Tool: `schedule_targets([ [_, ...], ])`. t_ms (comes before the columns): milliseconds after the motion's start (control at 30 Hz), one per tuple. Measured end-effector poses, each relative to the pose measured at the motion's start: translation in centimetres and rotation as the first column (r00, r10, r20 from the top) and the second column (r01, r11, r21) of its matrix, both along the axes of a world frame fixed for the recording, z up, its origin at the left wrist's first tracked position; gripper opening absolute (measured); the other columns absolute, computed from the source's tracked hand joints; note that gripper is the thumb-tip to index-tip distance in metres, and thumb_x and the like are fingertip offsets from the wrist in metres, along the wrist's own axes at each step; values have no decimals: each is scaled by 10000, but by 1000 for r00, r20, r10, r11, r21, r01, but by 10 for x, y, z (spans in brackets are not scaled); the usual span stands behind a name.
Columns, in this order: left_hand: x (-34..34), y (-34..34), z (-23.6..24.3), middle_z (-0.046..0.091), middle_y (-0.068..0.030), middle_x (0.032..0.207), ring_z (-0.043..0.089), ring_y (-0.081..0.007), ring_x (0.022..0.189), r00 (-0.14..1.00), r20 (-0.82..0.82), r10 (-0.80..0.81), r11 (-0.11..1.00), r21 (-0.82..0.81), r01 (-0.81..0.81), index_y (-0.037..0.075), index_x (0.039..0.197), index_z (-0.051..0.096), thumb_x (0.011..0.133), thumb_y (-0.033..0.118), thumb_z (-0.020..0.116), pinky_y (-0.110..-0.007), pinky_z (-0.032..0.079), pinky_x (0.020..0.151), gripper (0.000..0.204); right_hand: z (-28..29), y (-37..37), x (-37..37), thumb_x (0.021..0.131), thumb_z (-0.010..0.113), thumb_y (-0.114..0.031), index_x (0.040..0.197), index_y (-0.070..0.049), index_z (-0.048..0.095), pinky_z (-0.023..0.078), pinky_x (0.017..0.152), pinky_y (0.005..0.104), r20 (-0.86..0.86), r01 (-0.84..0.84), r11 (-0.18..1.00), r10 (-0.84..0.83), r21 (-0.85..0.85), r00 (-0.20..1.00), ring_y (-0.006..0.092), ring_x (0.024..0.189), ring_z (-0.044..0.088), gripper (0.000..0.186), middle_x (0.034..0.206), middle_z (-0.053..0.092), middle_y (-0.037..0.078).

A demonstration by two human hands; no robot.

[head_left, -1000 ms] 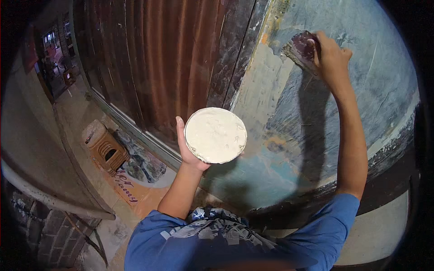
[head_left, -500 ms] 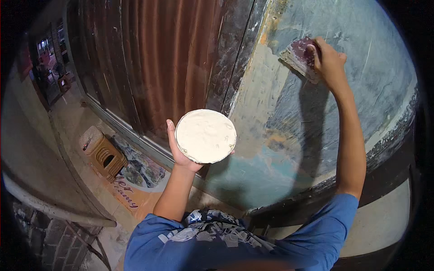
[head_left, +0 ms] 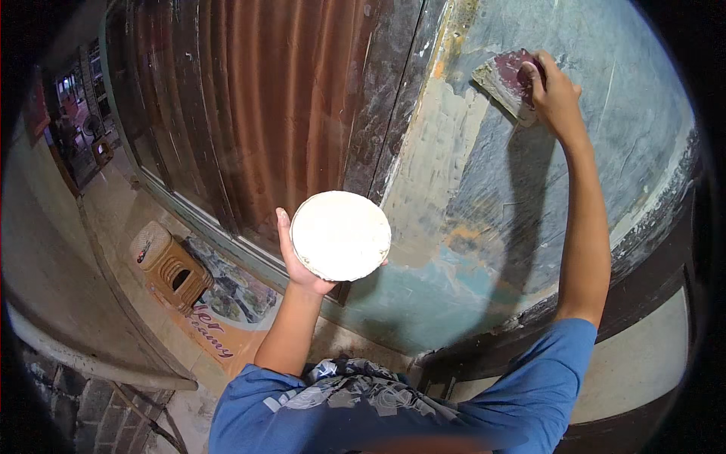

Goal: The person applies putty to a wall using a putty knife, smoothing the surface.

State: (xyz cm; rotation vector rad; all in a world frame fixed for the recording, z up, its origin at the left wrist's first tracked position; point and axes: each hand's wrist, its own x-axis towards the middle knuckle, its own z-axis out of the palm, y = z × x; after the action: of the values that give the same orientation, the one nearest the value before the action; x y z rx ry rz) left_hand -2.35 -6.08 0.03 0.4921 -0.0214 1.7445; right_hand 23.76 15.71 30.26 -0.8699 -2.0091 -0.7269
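My left hand [head_left: 291, 253] supports a round tub of off-white putty [head_left: 340, 234] from below and the side, thumb up along its left edge. The fingers under the tub are mostly hidden. At the upper right, my right hand [head_left: 558, 91] grips a dark maroon putty scraper [head_left: 510, 79], its long edge caked with putty. The scraper lies at or close to the blue-grey wall [head_left: 597, 151]; I cannot tell whether it touches. Left of it, a smeared beige band of putty [head_left: 439, 159] runs down the wall beside the dark wooden frame.
Brown curtain [head_left: 280, 98] hangs behind the dark-framed panel to the left. Lower left, tan plastic stools [head_left: 178, 276] stand stacked on a printed orange mat [head_left: 242, 340]. A grey curved ledge [head_left: 98, 367] and brick blocks [head_left: 98, 416] lie nearer.
My right hand and the scraper have shifted slightly up and to the right. The tub in my left hand sits a little lower and further left in view.
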Motion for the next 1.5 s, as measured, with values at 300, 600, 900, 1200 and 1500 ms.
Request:
schedule_targets([
  [300, -9, 4, -11, 486, -222, 1471, 528, -486, 1264, 999, 20, 35, 999, -15, -35, 58, 1454, 462, 910, 806, 330, -755, 449, 940, 934, -5, 4, -6, 1021, 557, -287, 1136, -151, 573, 331, 796, 465, 80, -48, 996, 42, 80, 996, 335, 939, 672, 178, 982, 711, 120],
  [600, -14, 0, -17, 460, -215, 1490, 507, -529, 1261, 1000, 8, 12, 1000, 27, -12, 94, 1455, 463, 896, 816, 347, -871, 368, 880, 921, -14, 4, -9, 1022, 553, -309, 1112, -149, 578, 347, 819, 483, 166, -32, 994, 15, 103, 986, 341, 917, 672, 185, 972, 711, 120],
  [900, -14, -9, -15, 455, -234, 1490, 507, -527, 1263, 999, 50, 2, 1000, 30, -4, 70, 1468, 438, 894, 818, 353, -852, 393, 873, 947, -25, -4, -13, 1023, 544, -241, 1113, -150, 584, 336, 780, 493, 233, -51, 988, 16, 144, 972, 356, 909, 673, 135, 942, 714, 125],
  [1200, -17, -11, -16, 450, -220, 1499, 500, -537, 1260, 997, 79, 3, 1000, 11, -4, 87, 1470, 448, 900, 813, 341, -861, 386, 862, 929, -24, 2, -3, 1011, 576, -256, 1142, -147, 581, 338, 823, 486, 163, -168, 985, 161, 35, 973, 357, 917, 654, 170, 912, 696, 111],
  [1500, -15, -12, -19, 478, -218, 1471, 517, -522, 1247, 998, 56, 16, 999, 44, -18, 88, 1449, 475, 906, 805, 342, -857, 394, 865, 909, -16, -4, -2, 1023, 564, -297, 1147, -144, 600, 356, 893, 487, 63, -31, 999, 31, 13, 998, 315, 1000, 671, 200, 1000, 712, 107],
])
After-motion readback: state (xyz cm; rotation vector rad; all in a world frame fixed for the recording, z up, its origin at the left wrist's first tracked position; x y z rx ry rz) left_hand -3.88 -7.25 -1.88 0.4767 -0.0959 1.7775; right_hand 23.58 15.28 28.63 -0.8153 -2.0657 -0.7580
